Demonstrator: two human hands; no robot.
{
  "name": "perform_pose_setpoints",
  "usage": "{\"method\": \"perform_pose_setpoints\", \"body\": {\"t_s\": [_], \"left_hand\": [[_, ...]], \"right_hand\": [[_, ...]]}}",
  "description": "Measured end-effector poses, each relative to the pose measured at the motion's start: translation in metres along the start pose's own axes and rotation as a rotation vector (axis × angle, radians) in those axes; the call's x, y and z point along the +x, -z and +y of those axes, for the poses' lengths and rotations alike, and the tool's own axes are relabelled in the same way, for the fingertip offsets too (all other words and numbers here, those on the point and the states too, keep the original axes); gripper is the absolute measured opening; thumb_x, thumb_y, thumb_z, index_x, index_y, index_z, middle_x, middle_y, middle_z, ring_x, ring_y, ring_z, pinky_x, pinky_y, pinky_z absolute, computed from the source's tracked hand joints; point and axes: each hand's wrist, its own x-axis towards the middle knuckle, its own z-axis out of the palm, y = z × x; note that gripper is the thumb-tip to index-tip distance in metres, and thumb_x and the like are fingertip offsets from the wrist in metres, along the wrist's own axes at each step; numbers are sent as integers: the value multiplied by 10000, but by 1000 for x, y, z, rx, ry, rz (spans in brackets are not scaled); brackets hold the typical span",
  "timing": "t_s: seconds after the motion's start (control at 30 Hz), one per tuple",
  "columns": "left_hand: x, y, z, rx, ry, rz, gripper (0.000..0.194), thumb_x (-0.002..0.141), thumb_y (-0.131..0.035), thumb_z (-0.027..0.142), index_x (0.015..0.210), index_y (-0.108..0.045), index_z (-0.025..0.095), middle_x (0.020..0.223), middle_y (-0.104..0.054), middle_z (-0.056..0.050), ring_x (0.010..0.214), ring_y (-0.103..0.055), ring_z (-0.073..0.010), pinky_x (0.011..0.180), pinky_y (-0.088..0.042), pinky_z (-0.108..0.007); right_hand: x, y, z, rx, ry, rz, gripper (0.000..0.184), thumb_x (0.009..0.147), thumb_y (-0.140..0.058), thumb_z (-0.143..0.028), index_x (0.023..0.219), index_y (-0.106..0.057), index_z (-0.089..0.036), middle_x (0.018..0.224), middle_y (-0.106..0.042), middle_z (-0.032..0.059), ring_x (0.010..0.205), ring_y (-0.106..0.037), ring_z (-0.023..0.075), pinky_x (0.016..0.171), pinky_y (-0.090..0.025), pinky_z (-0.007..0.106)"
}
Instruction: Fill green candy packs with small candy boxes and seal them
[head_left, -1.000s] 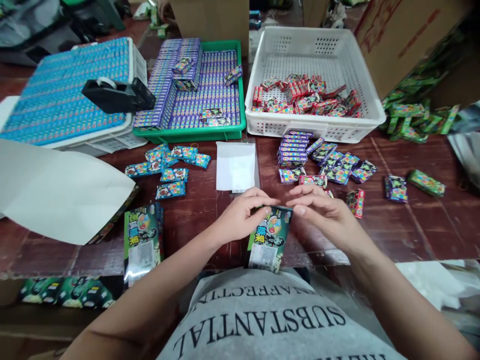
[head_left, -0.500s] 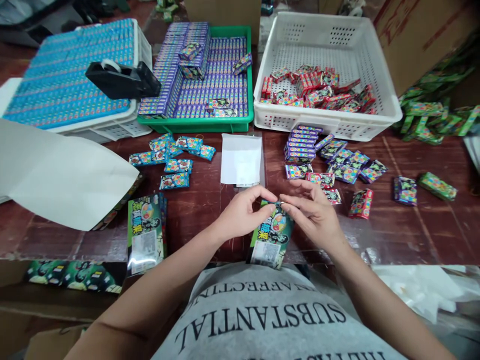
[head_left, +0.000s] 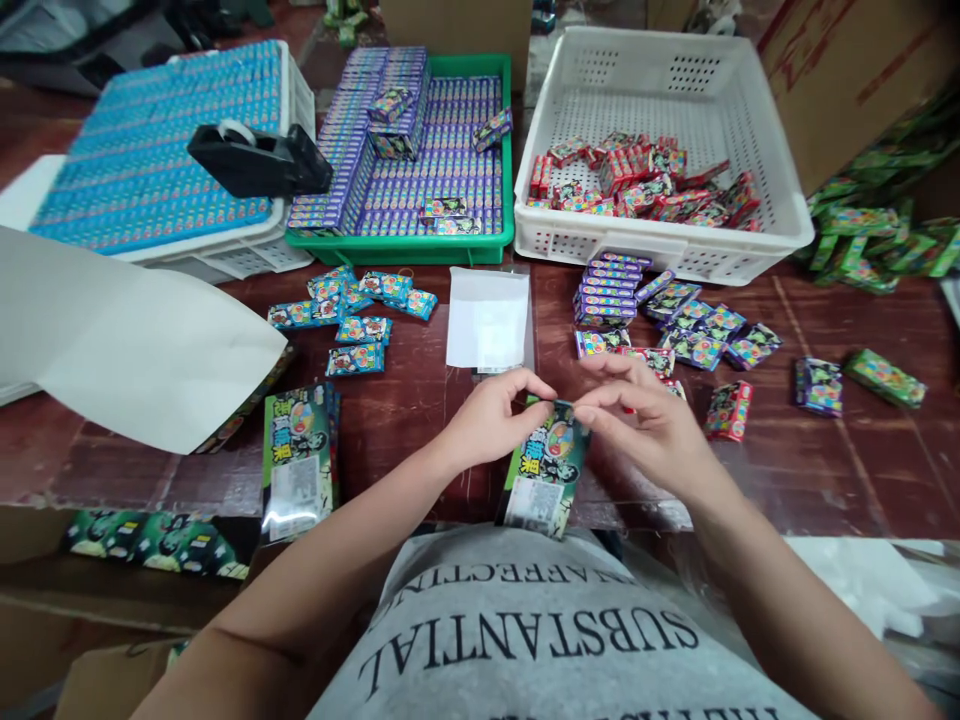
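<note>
A green and black printed candy box [head_left: 551,455] stands tilted at the table's front edge, against the grey shirt. My left hand [head_left: 499,415] pinches its top edge between thumb and index finger. At the upper right corner, the thumb and fingertips of my right hand [head_left: 649,415] are closed on the same top edge. My fingers cover part of that edge. Small red candy packs [head_left: 651,360] lie just beyond my right hand. A flat white paper sheet [head_left: 487,318] in clear plastic lies beyond my left hand.
Similar candy boxes [head_left: 300,450] stand at the left. Blue packs [head_left: 356,358] and purple packs [head_left: 691,348] lie on the table. Behind are a green crate [head_left: 405,250], a white crate [head_left: 667,250] and a black tape dispenser [head_left: 255,165]. A large white sheet [head_left: 150,340] juts in from the left.
My right hand has shifted slightly to the right along the box's top edge. My left hand stays on the box. The whole view has moved a little.
</note>
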Motion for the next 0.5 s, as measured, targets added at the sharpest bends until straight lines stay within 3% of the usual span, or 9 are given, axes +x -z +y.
{"method": "perform_pose_setpoints", "body": {"t_s": [0.13, 0.3, 0.37, 0.43, 0.5], "left_hand": [[-3, 0, 2, -9, 11, -12, 160, 904, -648, 264, 1015, -695, 160, 971, -746, -72, 847, -679, -175, 787, -551, -325], [-14, -2, 15, 34, -16, 51, 145, 903, -634, 231, 1013, -705, 169, 995, -758, -68, 905, -702, -186, 848, -561, -340], [-23, 3, 21, 65, -36, 62, 144, 912, -617, 224, 1016, -704, 177, 1020, -763, -61, 944, -711, -189, 887, -564, -345], [-40, 15, 25, 102, -57, 92, 193, 939, -587, 229, 1101, -685, 193, 1107, -758, -62, 1019, -711, -190, 945, -560, -351], [-71, 30, 27, 228, -58, 226, 320, 953, -599, 277, 1268, -619, 225, 1301, -694, -83, 1205, -652, -214, 1065, -512, -393]], "right_hand": [[0, -11, 15, -133, 0, 21, 76, 934, -689, -336, 950, -749, -292, 1270, -609, 80, 1293, -542, 284, 1071, -458, 523], [-5, -14, 12, -383, 177, 131, 246, 897, -730, -358, 1123, -703, -265, 1302, -607, 119, 1228, -571, 316, 1047, -466, 537], [-4, -12, 16, -448, 250, 29, 155, 934, -677, -351, 1058, -722, -270, 1256, -662, 97, 1150, -622, 307, 1000, -482, 516], [5, -14, 23, -400, 261, -173, 192, 982, -602, -377, 1106, -718, -289, 1184, -719, 64, 1058, -676, 270, 935, -519, 453], [25, -22, 26, -297, 199, -317, 265, 1003, -558, -422, 1198, -688, -297, 1133, -750, 42, 988, -710, 235, 880, -549, 388]]}}
